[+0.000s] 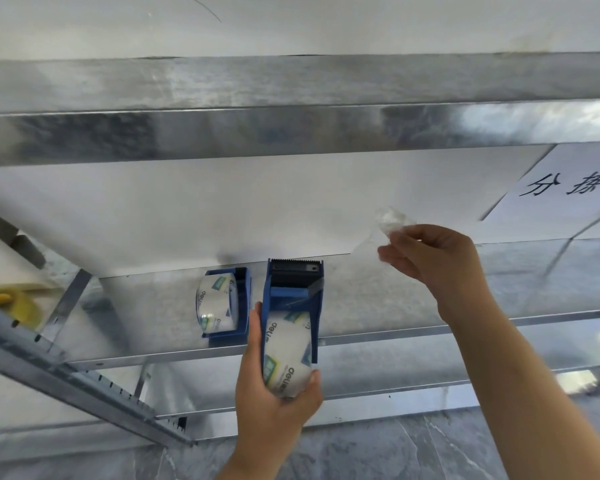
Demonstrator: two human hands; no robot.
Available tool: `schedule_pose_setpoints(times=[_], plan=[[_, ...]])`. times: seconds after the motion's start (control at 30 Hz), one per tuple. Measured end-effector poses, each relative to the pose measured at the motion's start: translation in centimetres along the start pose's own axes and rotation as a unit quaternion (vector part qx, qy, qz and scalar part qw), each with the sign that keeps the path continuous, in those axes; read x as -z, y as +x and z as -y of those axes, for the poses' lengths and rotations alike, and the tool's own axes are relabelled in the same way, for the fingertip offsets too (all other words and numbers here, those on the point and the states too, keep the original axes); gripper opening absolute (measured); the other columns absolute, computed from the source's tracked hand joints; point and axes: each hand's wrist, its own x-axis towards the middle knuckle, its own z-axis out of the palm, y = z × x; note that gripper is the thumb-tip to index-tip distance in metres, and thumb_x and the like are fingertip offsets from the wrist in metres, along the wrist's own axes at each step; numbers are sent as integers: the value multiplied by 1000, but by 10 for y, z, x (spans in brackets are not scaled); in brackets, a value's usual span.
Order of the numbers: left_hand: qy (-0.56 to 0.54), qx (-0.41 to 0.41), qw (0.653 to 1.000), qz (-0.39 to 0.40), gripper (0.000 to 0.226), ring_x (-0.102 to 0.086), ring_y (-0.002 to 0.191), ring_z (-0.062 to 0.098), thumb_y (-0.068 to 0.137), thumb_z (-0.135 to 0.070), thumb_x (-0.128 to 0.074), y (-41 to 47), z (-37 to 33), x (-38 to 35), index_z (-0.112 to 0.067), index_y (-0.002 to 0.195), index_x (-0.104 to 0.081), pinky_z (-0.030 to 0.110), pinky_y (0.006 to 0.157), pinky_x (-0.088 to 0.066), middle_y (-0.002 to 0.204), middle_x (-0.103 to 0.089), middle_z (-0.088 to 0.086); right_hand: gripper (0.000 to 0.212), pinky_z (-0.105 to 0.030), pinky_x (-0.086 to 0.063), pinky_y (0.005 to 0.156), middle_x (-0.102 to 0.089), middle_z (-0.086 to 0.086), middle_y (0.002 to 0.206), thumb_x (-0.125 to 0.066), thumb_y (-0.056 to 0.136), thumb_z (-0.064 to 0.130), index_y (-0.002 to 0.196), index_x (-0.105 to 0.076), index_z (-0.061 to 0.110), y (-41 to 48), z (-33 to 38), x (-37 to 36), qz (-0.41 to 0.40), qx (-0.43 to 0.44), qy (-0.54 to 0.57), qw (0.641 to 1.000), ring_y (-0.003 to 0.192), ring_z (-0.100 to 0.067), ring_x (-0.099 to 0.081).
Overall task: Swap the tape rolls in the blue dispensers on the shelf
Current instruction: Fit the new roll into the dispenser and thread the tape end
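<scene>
Two blue tape dispensers are on the metal shelf (413,296). The left dispenser (243,306) lies there with a clear tape roll (217,304) in it, untouched. My left hand (274,386) grips the right dispenser (293,296) at its near end, fingers wrapped around its clear tape roll (286,355); the dispenser juts over the shelf's front edge. My right hand (433,258) is raised to the right of the dispenser, pinching a crumpled strip of clear tape (392,221) between fingertips.
A higher metal shelf beam (291,133) spans the view above. A white paper sign with black characters (568,188) hangs at the right. Something yellow (11,303) sits at the far left by a slotted upright (84,382). Grey floor lies below.
</scene>
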Motion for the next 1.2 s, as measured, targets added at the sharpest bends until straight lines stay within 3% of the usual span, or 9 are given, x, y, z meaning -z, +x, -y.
schedule_pose_setpoints(times=[0.1, 0.2, 0.3, 0.37, 0.43, 0.6, 0.87, 1.1, 1.2], plan=[[-5, 11, 1000, -15, 99, -66, 97, 3, 56, -15, -78, 5, 2, 2, -56, 133, -31, 15, 70, -54, 123, -61, -16, 6, -22, -57, 76, -75, -6, 68, -63, 88, 7, 86, -68, 4, 0, -14, 8, -2, -8, -64, 998, 73, -17, -75], [5, 9, 1000, -19, 100, -67, 93, 0, 61, -3, -78, 6, 3, 2, -56, 132, -31, 15, 68, -54, 116, -64, -19, 7, -36, -55, 90, -75, -5, 69, -65, 87, 11, 84, -67, 5, 1, -25, 11, 0, -16, -99, 995, 72, -16, -74], [18, 4, 1000, -1, 98, -65, 92, -6, 58, -7, -73, 5, 3, 3, -51, 134, -30, 10, 66, -51, 113, -62, -30, 6, -41, -54, 93, -75, -5, 70, -65, 87, 12, 82, -67, 8, 4, -28, 10, -5, -18, -94, 995, 74, -16, -75], [36, -6, 999, 18, 100, -62, 100, -6, 57, -14, -74, 4, 2, 4, -46, 141, -28, 8, 71, -50, 128, -56, -25, 5, -40, -55, 92, -75, -4, 69, -64, 88, 10, 83, -67, 8, 7, -27, 10, -13, -14, -70, 997, 73, -15, -74], [53, -16, 998, 39, 101, -60, 109, -1, 56, -26, -73, 1, 2, 5, -45, 144, -26, 11, 77, -51, 139, -48, -19, 6, -41, -55, 92, -75, -4, 69, -64, 88, 9, 83, -67, 9, 11, -23, 9, -15, -4, -61, 998, 74, -15, -74], [74, -33, 994, 68, 102, -50, 122, -3, 56, -31, -73, -6, 3, 5, -50, 141, -22, 16, 88, -50, 139, -40, -33, 5, -49, -50, 97, -75, -3, 71, -69, 84, 17, 80, -71, 16, 18, -16, 6, -2, 26, -80, 996, 83, -18, -74], [149, -54, 982, 100, 107, -53, 114, -5, 53, -36, -72, -13, 0, 7, -60, 139, -13, 4, 77, -47, 132, -46, -26, 9, -39, -54, 93, -74, -1, 67, -65, 87, 7, 82, -70, 11, 25, -11, -2, -1, 46, -32, 998, 77, -15, -74], [184, -85, 972, 123, 109, -45, 123, -8, 57, -35, -71, -15, 5, 6, -46, 146, -10, 3, 84, -43, 146, -30, -29, 14, -47, -51, 97, -75, 0, 71, -65, 85, 4, 77, -71, 15, 27, -4, -13, 13, 71, -24, 997, 80, -18, -74], [167, -74, 975, 123, 108, -49, 118, -7, 56, -33, -70, -16, 6, 5, -51, 144, -11, 3, 80, -45, 140, -38, -28, 11, -45, -52, 97, -73, 5, 66, -69, 83, 3, 80, -71, 13, 28, 1, -20, 20, 83, -14, 996, 75, -13, -73]])
